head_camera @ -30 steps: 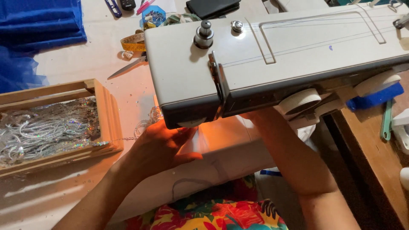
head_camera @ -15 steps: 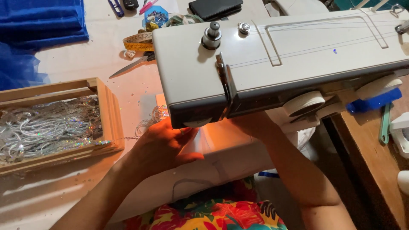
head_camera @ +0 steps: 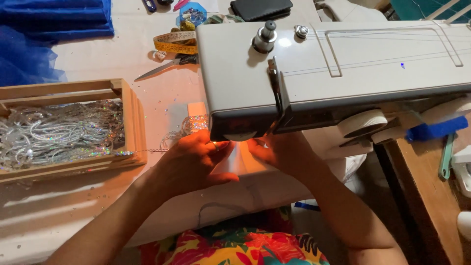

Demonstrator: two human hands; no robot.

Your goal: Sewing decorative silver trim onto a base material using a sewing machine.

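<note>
A grey-white sewing machine fills the upper right of the head view. Its head hides the needle area. My left hand lies flat on white fabric just under the machine's head, fingers pointing at the lit spot. My right hand comes in from the right under the machine and pinches the fabric there. A glittery sequin trim runs from the machine's left side towards a wooden tray.
A wooden tray of silver sequin strands sits at the left. Scissors, a yellow tape measure, blue tulle and a black phone lie behind. A wooden side table stands at the right.
The view has shifted, so the machine sits further right in frame. My left hand has edged right, closer to the needle area. My right hand stays under the machine head.
</note>
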